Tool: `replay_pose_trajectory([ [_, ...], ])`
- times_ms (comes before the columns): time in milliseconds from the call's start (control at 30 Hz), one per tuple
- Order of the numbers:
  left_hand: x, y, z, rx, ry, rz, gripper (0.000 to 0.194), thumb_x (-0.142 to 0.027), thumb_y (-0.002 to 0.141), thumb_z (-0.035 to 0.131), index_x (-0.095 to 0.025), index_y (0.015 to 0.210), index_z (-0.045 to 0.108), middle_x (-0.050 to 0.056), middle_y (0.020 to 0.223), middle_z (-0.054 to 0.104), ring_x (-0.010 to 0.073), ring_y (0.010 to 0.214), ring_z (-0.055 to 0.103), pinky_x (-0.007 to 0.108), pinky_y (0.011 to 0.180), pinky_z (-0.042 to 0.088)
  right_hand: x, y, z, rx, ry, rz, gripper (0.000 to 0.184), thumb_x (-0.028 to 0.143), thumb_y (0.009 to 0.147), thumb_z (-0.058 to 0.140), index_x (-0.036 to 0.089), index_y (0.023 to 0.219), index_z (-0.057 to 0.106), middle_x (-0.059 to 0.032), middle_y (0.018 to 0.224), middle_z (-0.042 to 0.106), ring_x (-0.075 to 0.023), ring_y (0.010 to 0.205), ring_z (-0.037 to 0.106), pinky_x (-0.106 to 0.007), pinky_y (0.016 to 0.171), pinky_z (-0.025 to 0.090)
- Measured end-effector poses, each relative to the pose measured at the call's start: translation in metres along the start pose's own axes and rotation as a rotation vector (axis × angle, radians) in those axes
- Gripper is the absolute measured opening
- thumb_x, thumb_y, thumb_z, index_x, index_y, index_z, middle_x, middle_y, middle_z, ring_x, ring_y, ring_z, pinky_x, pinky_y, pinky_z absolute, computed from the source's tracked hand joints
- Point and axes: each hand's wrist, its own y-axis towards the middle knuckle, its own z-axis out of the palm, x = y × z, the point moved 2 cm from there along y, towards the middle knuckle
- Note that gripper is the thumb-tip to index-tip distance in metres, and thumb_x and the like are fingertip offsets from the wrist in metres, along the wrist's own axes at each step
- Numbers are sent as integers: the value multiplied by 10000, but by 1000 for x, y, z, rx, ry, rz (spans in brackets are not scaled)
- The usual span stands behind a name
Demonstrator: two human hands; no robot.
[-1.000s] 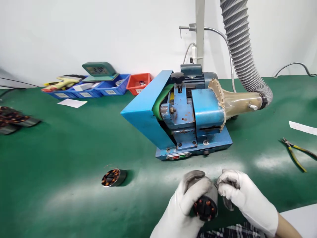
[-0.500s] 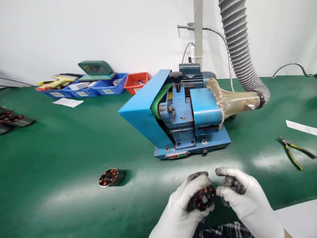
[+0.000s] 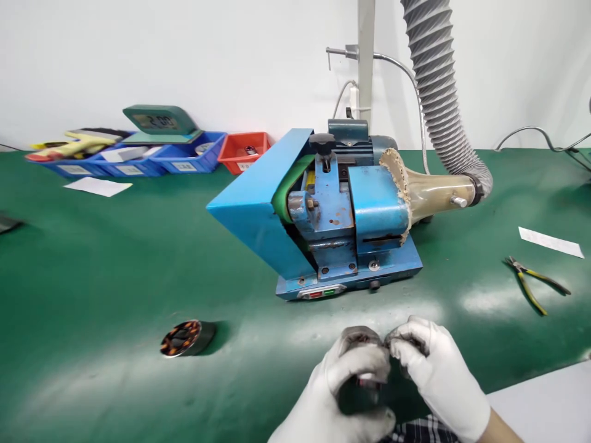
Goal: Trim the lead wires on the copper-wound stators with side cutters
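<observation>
Both my hands wear white gloves with grey-smudged fingertips, close together at the front edge of the green table. My left hand (image 3: 344,384) curls around a small motor stator (image 3: 368,376), which is blurred and largely hidden by the fingers. The thumb and fingertips of my right hand (image 3: 429,366) are pinched together, touching or nearly touching the left fingertips. Whatever lies in that pinch is too small or hidden to make out. To the left, another stator (image 3: 188,339) with copper windings and a metal ring lies on its side on the table.
A blue belt grinder (image 3: 337,215) stands behind my hands, joined to a grey exhaust hose (image 3: 436,92). Pliers (image 3: 530,280) and a paper strip (image 3: 551,242) lie at right. Blue bins (image 3: 184,165), a red bin (image 3: 242,163) and a clock (image 3: 159,121) sit back left.
My right hand has closed in on the left, its fingers now pinched. The stator in my left hand has turned, so its wound face no longer shows. The whole view has shifted slightly.
</observation>
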Motion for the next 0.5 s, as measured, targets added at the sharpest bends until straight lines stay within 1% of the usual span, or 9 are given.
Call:
replay_pose_trajectory([
  [33,3,1,3,-18,50,43,327,-27,691,655,-267,904,591,-4,932,599,148,842,627,225,752,539,-4,2,1,15,-37,2,176,269,774,448,184,648,537,-3,606,496,-143,580,503,-265,567,419],
  [67,7,1,6,-49,131,98,329,-33,736,603,-265,968,587,21,976,600,162,876,630,242,762,543,-9,4,4,68,-50,26,186,275,797,421,181,680,531,0,594,493,-139,560,501,-262,553,426],
  [133,18,-1,16,-125,358,184,431,-18,794,474,-251,1154,523,88,1077,598,206,936,634,305,773,556,-22,10,9,226,-42,93,227,287,842,345,182,707,494,29,514,453,-119,447,461,-243,461,417],
  [200,31,-3,24,-155,535,209,506,18,767,423,-228,1205,484,127,1117,604,250,976,632,368,774,565,-33,16,12,339,-75,96,287,281,878,273,179,709,481,49,449,416,-113,374,427,-231,397,402],
  [267,41,-4,29,-108,565,189,501,24,734,476,-224,1170,489,116,1111,628,276,1035,612,421,817,556,-40,21,11,380,-151,46,320,266,891,271,165,708,514,36,460,443,-114,380,442,-228,396,408],
  [333,46,-4,29,-53,521,130,519,3,691,601,-221,1142,476,102,1114,642,298,1110,570,480,893,520,-42,26,7,400,-254,-43,298,257,885,340,152,740,578,-6,578,529,-123,483,503,-239,482,442],
  [367,46,-3,28,-35,507,97,547,-11,663,662,-225,1130,472,100,1124,640,309,1137,550,509,920,499,-41,28,3,407,-314,-98,269,255,875,387,154,769,613,-27,661,562,-133,554,524,-251,541,450],
  [433,46,-2,25,-9,486,44,586,-37,625,735,-230,1110,469,98,1140,632,318,1155,533,553,959,455,-39,31,-7,433,-439,-203,217,244,851,461,180,835,668,-48,784,581,-152,646,527,-279,623,441],
  [500,46,-1,23,13,465,19,590,-56,622,757,-238,1102,466,87,1135,629,310,1149,535,576,993,412,-37,34,-22,470,-554,-275,228,223,853,467,208,888,692,-52,816,581,-156,647,515,-286,630,425],
])
